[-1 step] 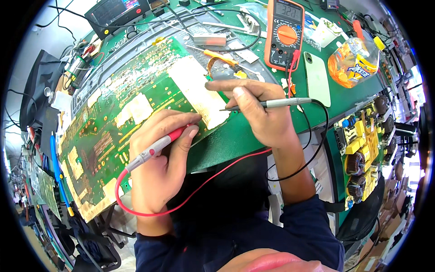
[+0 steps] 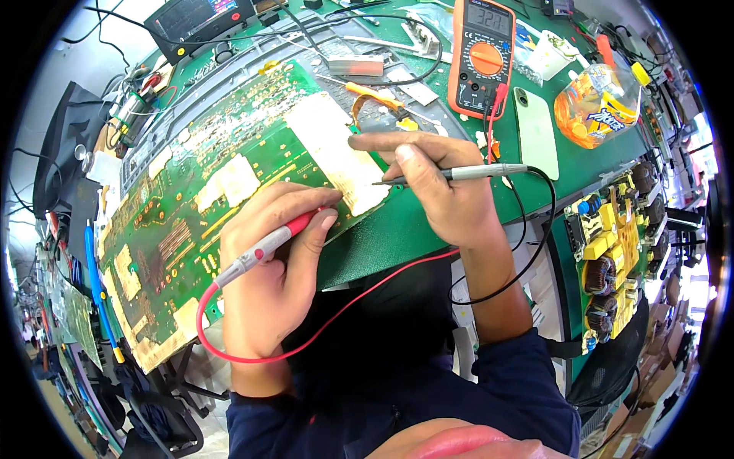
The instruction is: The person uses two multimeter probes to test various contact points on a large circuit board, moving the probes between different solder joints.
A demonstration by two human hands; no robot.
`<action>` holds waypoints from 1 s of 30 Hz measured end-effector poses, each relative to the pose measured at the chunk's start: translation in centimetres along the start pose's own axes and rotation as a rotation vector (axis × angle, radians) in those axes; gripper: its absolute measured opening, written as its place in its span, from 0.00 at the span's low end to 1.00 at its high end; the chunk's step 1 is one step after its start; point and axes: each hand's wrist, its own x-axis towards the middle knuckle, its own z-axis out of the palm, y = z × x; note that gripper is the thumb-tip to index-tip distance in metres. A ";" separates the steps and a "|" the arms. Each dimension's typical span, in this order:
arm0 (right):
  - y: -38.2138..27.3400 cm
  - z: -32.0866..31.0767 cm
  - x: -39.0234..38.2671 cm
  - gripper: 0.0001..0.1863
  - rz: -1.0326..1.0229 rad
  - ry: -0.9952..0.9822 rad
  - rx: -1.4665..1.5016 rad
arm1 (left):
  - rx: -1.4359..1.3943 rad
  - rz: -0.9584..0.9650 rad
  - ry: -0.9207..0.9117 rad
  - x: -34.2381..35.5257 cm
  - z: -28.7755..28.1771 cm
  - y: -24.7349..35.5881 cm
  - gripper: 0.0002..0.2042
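A large green circuit board [image 2: 264, 157] with pale bare-metal patches lies tilted across the bench. My left hand [image 2: 267, 252] rests at its near edge, fingers closed round a red multimeter probe [image 2: 260, 250]; the tip is hidden by the fingers. Between thumb and fingers of my right hand [image 2: 443, 183] is a black multimeter probe [image 2: 474, 173], its tip over the pale metal patch [image 2: 336, 145] at the board's right end. Whether that tip touches cannot be told. My right index finger points out above the patch. Behind stands an orange multimeter [image 2: 483, 57], its display lit, with leads plugged in.
Right of the meter lie a pale green phone [image 2: 537, 134] and a clear plastic jar [image 2: 598, 105] with orange contents. An orange-handled tool [image 2: 373, 95] lies behind the board on a grey tray. A yellow-component power board [image 2: 612, 260] sits far right. The red lead [image 2: 367, 291] loops below my hands.
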 end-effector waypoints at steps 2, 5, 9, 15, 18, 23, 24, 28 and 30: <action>0.1 0.0 0.0 0.15 -0.013 -0.001 0.003 | -0.006 -0.001 0.001 -0.2 0.1 -0.1 0.06; 0.0 -0.2 0.1 0.15 -0.033 -0.021 -0.033 | -0.013 0.005 0.001 -0.3 0.0 0.1 0.06; -0.1 0.0 -0.1 0.16 -0.045 -0.007 -0.015 | 0.003 0.054 0.013 -0.5 0.0 -0.2 0.06; -0.7 -0.2 -0.6 0.16 -0.031 -0.020 -0.098 | 0.001 0.087 0.002 -0.7 -0.3 -0.2 0.05; -1.2 0.6 -0.7 0.16 -0.035 0.019 -0.028 | 0.005 0.127 -0.001 -0.8 -0.7 -0.5 0.04; -2.5 1.1 -1.7 0.17 0.010 0.057 -0.085 | 0.041 0.236 -0.044 -1.3 -1.7 -0.5 0.04; -2.4 1.1 -1.9 0.18 -0.045 0.066 -0.037 | 0.043 0.277 -0.046 -1.2 -1.6 -0.6 0.04; -3.4 1.7 -2.9 0.18 -0.014 0.088 -0.092 | -0.011 0.236 -0.058 -2.0 -2.2 -0.3 0.05; -3.5 2.0 -3.5 0.18 -0.036 0.099 -0.100 | 0.047 0.298 -0.049 -2.5 -2.3 -0.4 0.05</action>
